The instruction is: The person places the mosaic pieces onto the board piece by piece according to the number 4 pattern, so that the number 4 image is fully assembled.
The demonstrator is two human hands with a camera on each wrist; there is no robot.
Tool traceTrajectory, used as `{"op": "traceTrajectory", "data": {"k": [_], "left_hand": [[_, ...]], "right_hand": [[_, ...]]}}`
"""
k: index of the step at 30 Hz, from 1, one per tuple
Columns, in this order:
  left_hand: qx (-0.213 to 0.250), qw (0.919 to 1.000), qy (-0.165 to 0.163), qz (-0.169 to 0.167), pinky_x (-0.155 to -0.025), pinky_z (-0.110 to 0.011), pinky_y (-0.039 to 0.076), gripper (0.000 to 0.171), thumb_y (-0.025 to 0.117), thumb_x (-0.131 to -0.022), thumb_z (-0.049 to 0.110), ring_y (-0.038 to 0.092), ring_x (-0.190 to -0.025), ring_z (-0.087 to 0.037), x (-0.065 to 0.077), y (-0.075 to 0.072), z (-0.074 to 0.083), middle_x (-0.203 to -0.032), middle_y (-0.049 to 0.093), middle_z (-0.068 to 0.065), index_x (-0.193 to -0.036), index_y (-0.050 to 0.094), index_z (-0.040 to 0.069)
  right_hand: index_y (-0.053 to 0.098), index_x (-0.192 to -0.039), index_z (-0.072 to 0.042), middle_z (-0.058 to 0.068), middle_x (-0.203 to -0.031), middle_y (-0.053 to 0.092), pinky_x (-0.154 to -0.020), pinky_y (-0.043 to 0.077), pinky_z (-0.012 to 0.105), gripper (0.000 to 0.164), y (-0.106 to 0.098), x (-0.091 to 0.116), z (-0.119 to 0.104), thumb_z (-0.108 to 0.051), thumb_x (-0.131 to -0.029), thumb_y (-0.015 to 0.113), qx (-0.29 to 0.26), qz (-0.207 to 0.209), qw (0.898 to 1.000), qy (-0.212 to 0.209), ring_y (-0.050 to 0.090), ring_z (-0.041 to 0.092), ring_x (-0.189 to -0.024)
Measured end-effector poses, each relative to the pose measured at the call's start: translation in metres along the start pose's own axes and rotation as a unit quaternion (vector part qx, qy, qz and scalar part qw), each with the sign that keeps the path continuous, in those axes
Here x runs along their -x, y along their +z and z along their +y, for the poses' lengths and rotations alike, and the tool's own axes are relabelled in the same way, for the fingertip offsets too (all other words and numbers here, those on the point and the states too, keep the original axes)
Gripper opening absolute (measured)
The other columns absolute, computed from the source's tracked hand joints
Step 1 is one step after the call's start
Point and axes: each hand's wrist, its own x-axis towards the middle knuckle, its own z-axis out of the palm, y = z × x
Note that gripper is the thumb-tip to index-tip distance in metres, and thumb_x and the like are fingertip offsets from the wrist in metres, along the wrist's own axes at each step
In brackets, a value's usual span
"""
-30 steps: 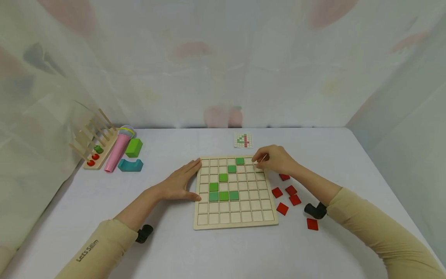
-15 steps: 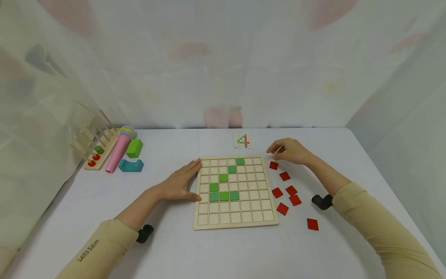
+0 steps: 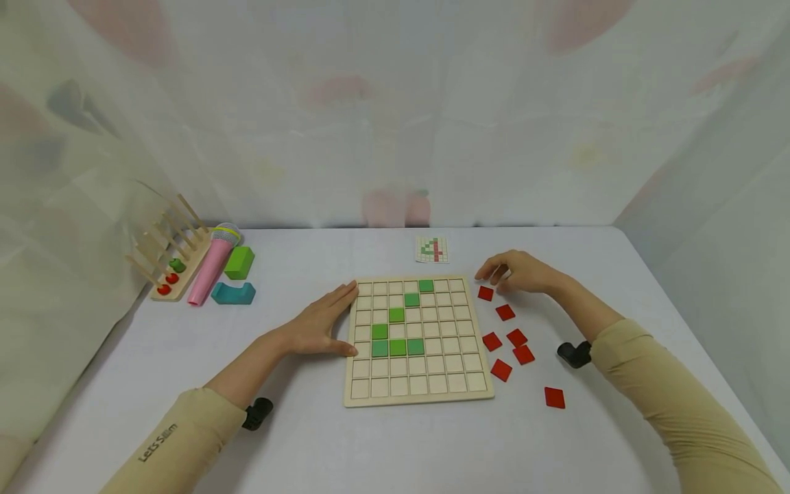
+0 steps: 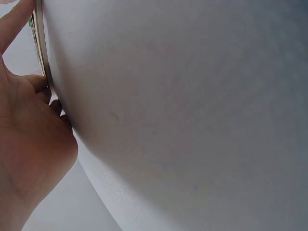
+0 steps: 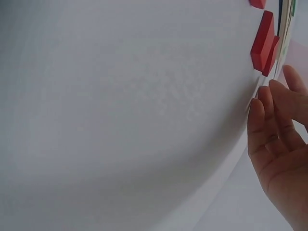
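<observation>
A square wooden grid board [image 3: 420, 399] lies on the table, with several green tiles [image 3: 398, 348] set in its cells. My left hand [image 3: 316, 324] rests against the board's left edge, fingers extended along the far part and thumb near the middle; in the left wrist view the fingertips meet the board's side. Beyond the board's upper right corner hovers my right hand [image 3: 518, 272], its fingers loosely bent and holding nothing. Just below those fingertips lies a red tile [image 3: 485, 293]. More red tiles [image 3: 501, 370] are scattered along the board's right side, two of them touching.
A small pattern card [image 3: 432, 250] lies behind the board. At the far left are a pegged wooden stand [image 3: 195, 263], a pink toy microphone [image 3: 210, 271], a green block [image 3: 239, 263] and a teal notched block [image 3: 233, 293]. A curtain hangs behind the table.
My right hand has moved right, off the board's upper right corner, to beside the topmost red tile, which now shows. Over the last half second it has lowered slightly. My left hand has stayed put.
</observation>
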Motion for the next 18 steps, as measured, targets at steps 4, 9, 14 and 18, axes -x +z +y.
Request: {"op": "traceTrajectory", "data": {"k": [4,9,14,18], "left_hand": [[0.002,1.0,0.001,0.0,-0.125,-0.059,0.017,0.119,0.077,-0.074,0.056,0.01,-0.156,-0.037,0.0002,-0.0002,0.0001,-0.169,0.007,-0.011,-0.159,0.012,0.004],[-0.003,1.0,0.004,0.002,-0.125,-0.059,0.018,0.118,0.077,-0.075,0.056,0.01,-0.156,-0.037,0.0002,-0.0004,0.0003,-0.169,0.008,-0.011,-0.158,0.013,0.003],[-0.003,1.0,0.004,0.001,-0.125,-0.059,0.018,0.118,0.077,-0.074,0.056,0.01,-0.156,-0.037,0.0005,-0.0006,0.0008,-0.169,0.008,-0.012,-0.158,0.013,0.003],[-0.001,1.0,0.001,0.0,-0.125,-0.059,0.017,0.118,0.078,-0.074,0.055,0.01,-0.156,-0.037,0.0009,-0.0006,0.0015,-0.169,0.007,-0.011,-0.159,0.012,0.004]], "right_hand": [[0.07,-0.118,-0.008,0.014,-0.121,0.069,-0.096,0.052,0.046,0.038,0.0014,-0.0001,0.0032,0.007,-0.084,0.063,-0.002,-0.005,1.0,-0.01,0.062,0.027,-0.107],[0.071,-0.117,-0.01,0.013,-0.125,0.067,-0.097,0.051,0.045,0.041,0.0042,-0.0008,0.0068,0.009,-0.082,0.062,-0.004,-0.007,1.0,-0.019,0.061,0.027,-0.108],[0.071,-0.117,-0.013,0.01,-0.123,0.065,-0.095,0.05,0.039,0.042,0.0076,-0.0037,0.0101,0.007,-0.081,0.063,0.01,-0.006,1.0,-0.011,0.059,0.025,-0.106],[0.072,-0.115,-0.016,0.008,-0.122,0.064,-0.093,0.049,0.035,0.04,0.0086,-0.0042,0.0106,0.004,-0.081,0.065,0.016,-0.009,1.0,-0.006,0.057,0.024,-0.106]]}}
